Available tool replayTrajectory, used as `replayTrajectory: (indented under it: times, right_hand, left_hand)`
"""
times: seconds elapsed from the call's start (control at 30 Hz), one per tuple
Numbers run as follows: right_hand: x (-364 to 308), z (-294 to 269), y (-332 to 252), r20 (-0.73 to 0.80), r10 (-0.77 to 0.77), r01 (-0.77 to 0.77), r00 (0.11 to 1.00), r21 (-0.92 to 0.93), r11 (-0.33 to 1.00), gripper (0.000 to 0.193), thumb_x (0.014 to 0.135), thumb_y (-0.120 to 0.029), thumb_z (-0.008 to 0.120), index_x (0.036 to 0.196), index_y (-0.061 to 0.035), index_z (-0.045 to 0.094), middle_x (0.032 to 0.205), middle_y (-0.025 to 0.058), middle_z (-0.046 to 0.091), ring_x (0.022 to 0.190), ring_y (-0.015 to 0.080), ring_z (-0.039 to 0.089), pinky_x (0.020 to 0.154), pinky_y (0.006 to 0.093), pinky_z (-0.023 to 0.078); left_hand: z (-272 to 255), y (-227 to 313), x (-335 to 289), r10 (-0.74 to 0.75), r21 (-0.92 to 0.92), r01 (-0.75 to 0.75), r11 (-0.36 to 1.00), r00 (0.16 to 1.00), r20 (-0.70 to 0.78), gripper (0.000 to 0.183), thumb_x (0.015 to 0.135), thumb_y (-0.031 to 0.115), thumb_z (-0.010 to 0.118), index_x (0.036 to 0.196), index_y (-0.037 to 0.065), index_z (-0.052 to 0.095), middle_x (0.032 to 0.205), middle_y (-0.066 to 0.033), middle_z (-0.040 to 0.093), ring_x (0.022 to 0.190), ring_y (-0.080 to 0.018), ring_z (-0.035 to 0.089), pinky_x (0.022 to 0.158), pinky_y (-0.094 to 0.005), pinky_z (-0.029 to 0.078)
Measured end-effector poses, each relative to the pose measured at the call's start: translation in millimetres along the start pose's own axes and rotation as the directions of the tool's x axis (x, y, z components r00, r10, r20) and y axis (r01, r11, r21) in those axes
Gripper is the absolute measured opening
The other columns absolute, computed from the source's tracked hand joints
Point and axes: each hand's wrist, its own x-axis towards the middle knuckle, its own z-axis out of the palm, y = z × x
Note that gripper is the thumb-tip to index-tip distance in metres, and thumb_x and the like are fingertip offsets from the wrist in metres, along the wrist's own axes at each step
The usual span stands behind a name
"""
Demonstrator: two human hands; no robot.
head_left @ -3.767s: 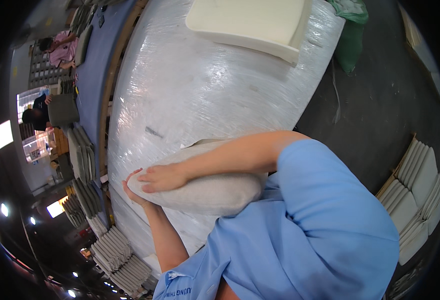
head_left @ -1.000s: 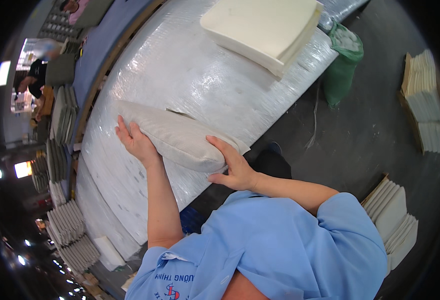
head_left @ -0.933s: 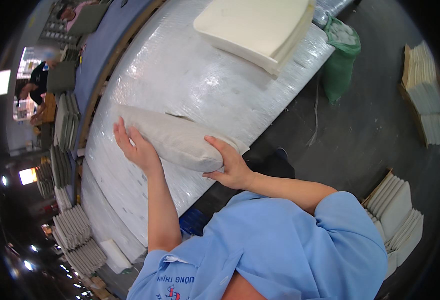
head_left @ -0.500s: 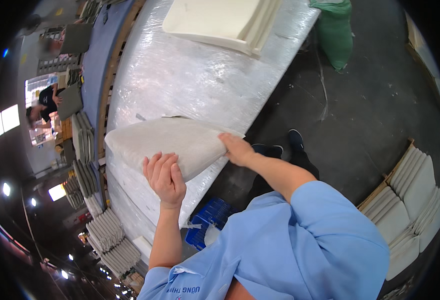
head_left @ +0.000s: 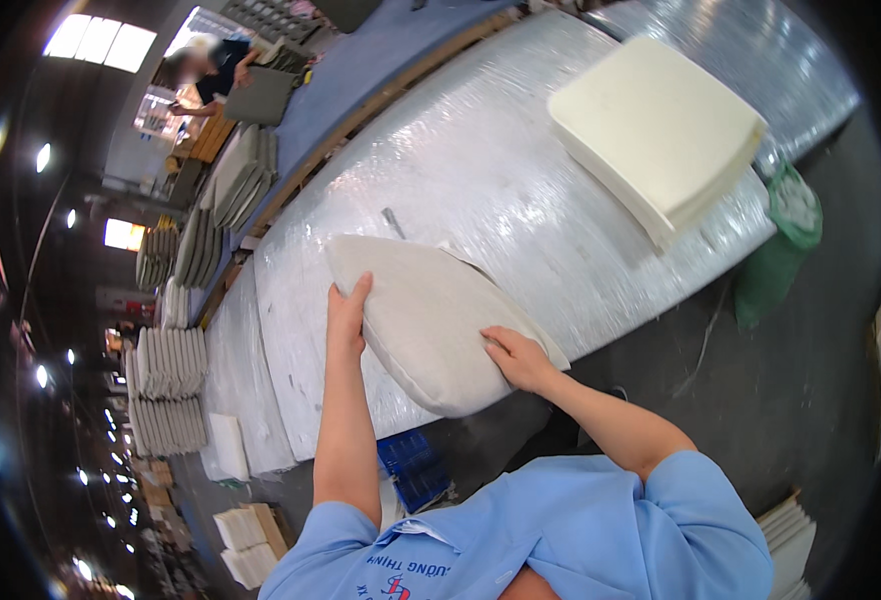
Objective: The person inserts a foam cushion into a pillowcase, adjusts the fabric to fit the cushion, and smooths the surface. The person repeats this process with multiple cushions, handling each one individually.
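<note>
A grey-beige fabric cushion lies partly over the near edge of a long table wrapped in shiny plastic film. My left hand grips the cushion's left edge, fingers pointing up along it. My right hand presses on its lower right side with fingers spread over the fabric. Both forearms reach up from my blue shirt at the bottom of the view.
A stack of cream foam slabs sits at the table's far right, with a green sack hanging below it. Stacks of finished cushions stand at the left. A blue crate lies on the floor. Another person works far off.
The cushion has been turned and shifted on the table edge. My left hand moved from its underside to its left edge; my right hand stays on its right side.
</note>
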Motion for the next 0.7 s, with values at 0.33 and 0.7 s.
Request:
replayTrajectory:
  times: [0.33, 0.7]
  right_hand:
    - [37.4, -21.1, 10.2, -0.17, 0.281, -0.22, 0.945, 0.308, 0.926, 0.055, 0.11, -0.041, 0.057, 0.153, -0.0059, 0.055, 0.145, 0.0181, 0.064, 0.136, 0.0294, 0.059, 0.115, 0.0387, 0.044]
    - [148.6, -126.4, -5.9, -0.091, 0.496, -0.148, 0.863, 0.894, 0.422, 0.08, 0.109, -0.07, 0.037, 0.159, -0.0089, 0.046, 0.161, 0.0111, 0.051, 0.149, 0.0272, 0.045, 0.126, 0.0431, 0.03]
  left_hand:
    - [-32.4, -21.5, -67.9, 0.193, -0.046, -0.192, 0.98, 0.981, 0.025, 0.088, 0.081, -0.002, 0.074, 0.159, -0.005, 0.033, 0.138, -0.0208, 0.063, 0.126, -0.0293, 0.064, 0.108, -0.0422, 0.053]
    - [5.8, 9.7, -180.0, 0.285, 0.212, -0.355, 0.91, 0.91, 0.303, 0.096, 0.074, 0.0, 0.081, 0.159, -0.001, 0.036, 0.145, -0.0167, 0.058, 0.134, -0.0254, 0.057, 0.116, -0.0407, 0.042]
